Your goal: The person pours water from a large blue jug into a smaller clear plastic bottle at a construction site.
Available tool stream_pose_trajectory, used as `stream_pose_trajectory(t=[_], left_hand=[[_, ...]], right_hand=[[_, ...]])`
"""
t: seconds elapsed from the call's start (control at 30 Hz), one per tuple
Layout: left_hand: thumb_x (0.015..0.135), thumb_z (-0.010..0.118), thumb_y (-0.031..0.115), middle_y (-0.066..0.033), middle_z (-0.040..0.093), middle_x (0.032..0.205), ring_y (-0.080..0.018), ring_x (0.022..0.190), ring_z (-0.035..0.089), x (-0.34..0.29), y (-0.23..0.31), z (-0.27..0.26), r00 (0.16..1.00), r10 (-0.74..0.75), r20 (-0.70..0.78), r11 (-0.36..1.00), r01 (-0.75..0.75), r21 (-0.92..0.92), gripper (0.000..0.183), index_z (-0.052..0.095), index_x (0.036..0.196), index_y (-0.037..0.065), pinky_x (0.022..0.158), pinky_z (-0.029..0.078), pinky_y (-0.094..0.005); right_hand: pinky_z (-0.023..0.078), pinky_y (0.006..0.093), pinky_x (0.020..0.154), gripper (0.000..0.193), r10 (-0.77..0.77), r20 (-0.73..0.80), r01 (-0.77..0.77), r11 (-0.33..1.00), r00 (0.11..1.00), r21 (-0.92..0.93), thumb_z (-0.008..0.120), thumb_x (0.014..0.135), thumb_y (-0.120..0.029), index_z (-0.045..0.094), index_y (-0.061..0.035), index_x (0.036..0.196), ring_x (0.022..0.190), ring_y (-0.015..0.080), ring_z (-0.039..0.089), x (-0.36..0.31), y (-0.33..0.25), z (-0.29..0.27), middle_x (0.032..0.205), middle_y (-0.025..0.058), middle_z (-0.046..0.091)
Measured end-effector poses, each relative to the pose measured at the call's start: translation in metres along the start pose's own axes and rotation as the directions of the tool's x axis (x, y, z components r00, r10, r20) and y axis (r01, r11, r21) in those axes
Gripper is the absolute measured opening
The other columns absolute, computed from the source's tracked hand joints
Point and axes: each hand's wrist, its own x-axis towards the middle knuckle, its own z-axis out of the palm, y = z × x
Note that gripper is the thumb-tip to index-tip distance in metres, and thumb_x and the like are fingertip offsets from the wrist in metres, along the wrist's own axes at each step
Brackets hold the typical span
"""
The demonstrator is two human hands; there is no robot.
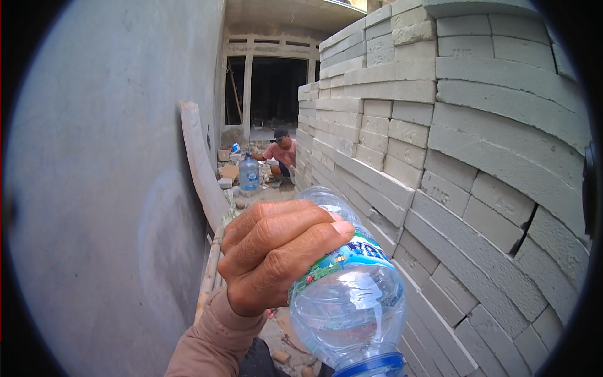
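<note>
My left hand (279,251) is wrapped round a clear plastic water bottle (348,308), with the fingers lying over its blue and green label. The bottle is tilted, its base pointing away from me and its blue-ringed neck (370,366) close at the lower edge. Whether the blue part is a cap or only a collar, I cannot tell. My thumb is hidden behind the hand and bottle. A brown sleeve (210,342) covers my left forearm. My right hand is out of view.
Stacked pale blocks (465,169) rise along the right; a grey plastered wall (107,188) runs along the left, with a long pale board (202,166) leaning on it. Further down the passage a person in a pink shirt (282,154) crouches beside a large blue water jug (249,174) among rubble.
</note>
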Motion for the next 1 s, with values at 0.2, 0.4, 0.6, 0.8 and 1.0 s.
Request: stream_pose_trajectory(t=[0.2,0.4,0.6,0.8,1.0], left_hand=[[0.065,0.086,0.022,-0.001,0.068,0.095,-0.0152,0.087,0.068,0.003,0.001,0.0,1.0,0.004,0.002,1.0,-0.004,0.0,0.043,0.07,0.104,0.012,0.075,0.057,-0.0273],[0.065,0.086,0.023,-0.0008,0.069,0.095,-0.0153,0.088,0.068,0.004,0.004,-0.003,1.0,-0.002,0.008,1.0,0.002,0.006,0.043,0.07,0.104,0.012,0.075,0.057,-0.0274],[0.065,0.086,0.023,-0.0007,0.068,0.095,-0.0154,0.088,0.068,0.007,0.006,-0.003,1.0,0.0,-0.002,1.0,0.0,0.012,0.042,0.071,0.103,0.013,0.076,0.057,-0.0277],[0.065,0.086,0.023,-0.0006,0.068,0.095,-0.0156,0.088,0.068,0.009,0.007,-0.006,1.0,0.011,0.006,1.0,-0.012,0.017,0.043,0.071,0.103,0.012,0.076,0.057,-0.028],[0.065,0.086,0.023,-0.0008,0.068,0.095,-0.0157,0.088,0.068,0.01,0.009,-0.006,1.0,0.005,-0.005,1.0,-0.005,0.009,0.043,0.07,0.103,0.012,0.076,0.058,-0.0283]], right_hand=[[0.051,0.0305,0.06,0.023,0.007,0.019,-0.008,0.999,1.0,0.034,0.058,0.094,-0.024,0.058,-0.0055,0.108,0.078,0.0156,0.067,0.013,0.012,-0.001,0.092,0.0061,0.067],[0.052,0.0308,0.061,0.023,0.035,0.019,-0.035,0.999,0.999,0.008,0.058,0.094,-0.025,0.059,-0.0055,0.106,0.078,0.0156,0.067,0.012,0.007,-0.001,0.091,0.0065,0.067],[0.052,0.0307,0.061,0.023,0.037,0.017,-0.037,0.999,0.999,0.019,0.058,0.095,-0.027,0.059,-0.0064,0.105,0.079,0.0151,0.067,0.017,0.012,-0.003,0.092,0.0061,0.068],[0.051,0.0296,0.06,0.023,0.024,0.022,-0.025,0.999,0.999,0.049,0.059,0.094,-0.027,0.059,-0.0067,0.105,0.079,0.0142,0.067,0.016,0.013,-0.004,0.092,0.0056,0.068],[0.051,0.0297,0.06,0.024,0.031,0.014,-0.031,1.0,0.999,-0.001,0.059,0.094,-0.027,0.059,-0.006,0.105,0.079,0.0143,0.066,0.007,0.003,-0.004,0.092,0.0063,0.068]])
